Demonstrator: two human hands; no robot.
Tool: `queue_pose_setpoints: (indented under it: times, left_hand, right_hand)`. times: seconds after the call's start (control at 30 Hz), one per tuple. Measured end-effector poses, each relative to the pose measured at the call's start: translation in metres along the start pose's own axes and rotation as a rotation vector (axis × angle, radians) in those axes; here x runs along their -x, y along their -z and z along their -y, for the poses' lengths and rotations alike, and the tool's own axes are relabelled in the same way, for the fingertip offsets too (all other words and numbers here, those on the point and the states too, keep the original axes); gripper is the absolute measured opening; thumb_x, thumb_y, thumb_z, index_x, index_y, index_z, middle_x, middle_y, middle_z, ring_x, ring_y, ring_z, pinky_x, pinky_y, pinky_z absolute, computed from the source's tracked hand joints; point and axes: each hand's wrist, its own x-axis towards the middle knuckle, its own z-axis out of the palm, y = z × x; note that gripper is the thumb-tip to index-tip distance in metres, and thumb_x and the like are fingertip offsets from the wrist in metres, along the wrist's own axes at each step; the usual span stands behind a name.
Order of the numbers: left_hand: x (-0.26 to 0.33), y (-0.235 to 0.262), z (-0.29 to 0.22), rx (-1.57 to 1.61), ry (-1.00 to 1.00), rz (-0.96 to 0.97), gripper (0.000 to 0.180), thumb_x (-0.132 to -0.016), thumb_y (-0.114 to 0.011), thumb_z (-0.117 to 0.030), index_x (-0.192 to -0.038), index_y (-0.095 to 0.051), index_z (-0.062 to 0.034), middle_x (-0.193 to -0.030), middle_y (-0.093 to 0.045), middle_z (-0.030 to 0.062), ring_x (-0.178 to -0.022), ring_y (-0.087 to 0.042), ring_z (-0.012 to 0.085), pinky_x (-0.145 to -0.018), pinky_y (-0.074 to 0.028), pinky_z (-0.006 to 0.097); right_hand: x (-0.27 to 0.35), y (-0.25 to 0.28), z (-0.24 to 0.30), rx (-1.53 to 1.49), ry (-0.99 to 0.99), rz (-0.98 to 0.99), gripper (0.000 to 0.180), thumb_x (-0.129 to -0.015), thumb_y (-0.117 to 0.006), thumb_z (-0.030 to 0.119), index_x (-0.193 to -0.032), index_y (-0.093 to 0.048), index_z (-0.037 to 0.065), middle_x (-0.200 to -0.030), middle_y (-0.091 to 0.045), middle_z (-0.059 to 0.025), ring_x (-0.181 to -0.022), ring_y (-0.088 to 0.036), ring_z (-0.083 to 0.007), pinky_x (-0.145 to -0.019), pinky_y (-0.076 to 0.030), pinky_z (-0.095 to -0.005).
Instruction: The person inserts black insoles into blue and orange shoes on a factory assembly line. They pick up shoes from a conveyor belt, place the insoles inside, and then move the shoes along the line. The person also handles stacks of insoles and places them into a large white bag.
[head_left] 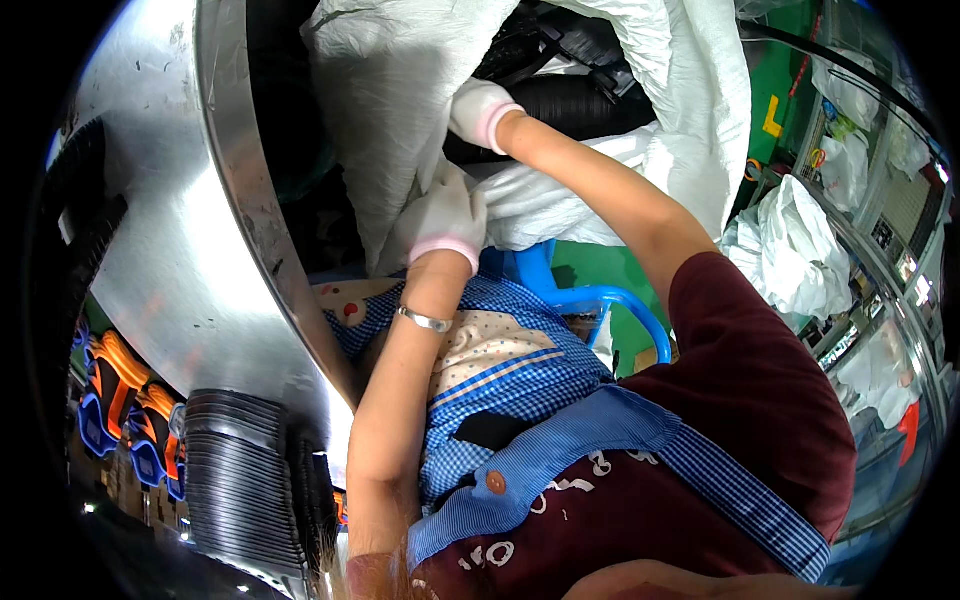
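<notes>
My left hand [445, 215], in a white glove with a pink cuff, is clenched on a fold of a large white woven sack [390, 100] just above my lap. A metal bracelet [424, 320] sits on that wrist. My right hand [478, 110], gloved the same way, is farther up at the sack's open mouth, next to black plastic parts [580, 95] inside it. Its fingers are tucked behind the sack's fabric and hidden. I wear a blue checked apron [520, 390] over a maroon shirt.
A curved shiny steel surface [150, 250] with a raised rim fills the left. Stacked black trays [240, 470] stand at lower left beside orange and blue items [120, 400]. A blue plastic stool [600, 300] is under the sack, and more white bags [790, 250] lie on the green floor at right.
</notes>
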Motion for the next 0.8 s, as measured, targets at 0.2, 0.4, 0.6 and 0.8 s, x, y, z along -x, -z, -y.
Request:
queue_pose_setpoints:
  times: [0.2,0.4,0.6,0.8]
  left_hand:
    - [0.019,0.025,-0.020,0.019,-0.113,-0.055,0.032,-0.093,-0.051,-0.034,-0.106,-0.058,-0.0063,-0.096,-0.068,0.0192,-0.082,-0.067,0.0362,-0.071,-0.054,0.048]
    - [0.019,0.006,-0.012,-0.097,-0.149,-0.171,0.029,-0.091,-0.056,-0.032,-0.108,-0.058,-0.0092,-0.091,-0.065,0.0155,-0.078,-0.067,0.0341,-0.067,-0.054,0.046]
    - [0.011,0.004,-0.009,-0.089,-0.163,-0.172,0.029,-0.090,-0.056,-0.032,-0.108,-0.058,-0.0094,-0.103,-0.063,0.0141,-0.084,-0.067,0.0332,-0.068,-0.055,0.045]
    - [0.001,0.005,0.000,-0.037,0.102,-0.147,0.042,-0.092,-0.052,-0.040,-0.123,-0.053,-0.0108,-0.109,-0.067,0.0140,-0.092,-0.068,0.0328,-0.076,-0.055,0.047]
  right_hand:
    - [-0.051,-0.025,0.041,-0.011,0.253,-0.675,0.036,-0.086,-0.054,0.030,-0.110,-0.069,0.008,-0.118,-0.065,-0.0150,-0.109,-0.061,-0.0296,-0.097,-0.045,-0.0407]
    - [-0.070,-0.033,0.052,-0.005,0.230,-0.635,0.038,-0.088,-0.053,0.030,-0.117,-0.065,0.008,-0.124,-0.062,-0.0149,-0.114,-0.058,-0.0304,-0.100,-0.042,-0.0406]
    - [-0.085,-0.023,0.040,-0.026,0.225,-0.649,0.041,-0.089,-0.052,0.030,-0.123,-0.062,0.009,-0.130,-0.059,-0.0147,-0.119,-0.055,-0.0312,-0.104,-0.039,-0.0405]
    - [-0.027,-0.030,0.022,0.043,0.191,-0.343,0.038,-0.087,-0.054,0.029,-0.119,-0.064,0.010,-0.127,-0.060,-0.0136,-0.117,-0.055,-0.0310,-0.104,-0.040,-0.0411]
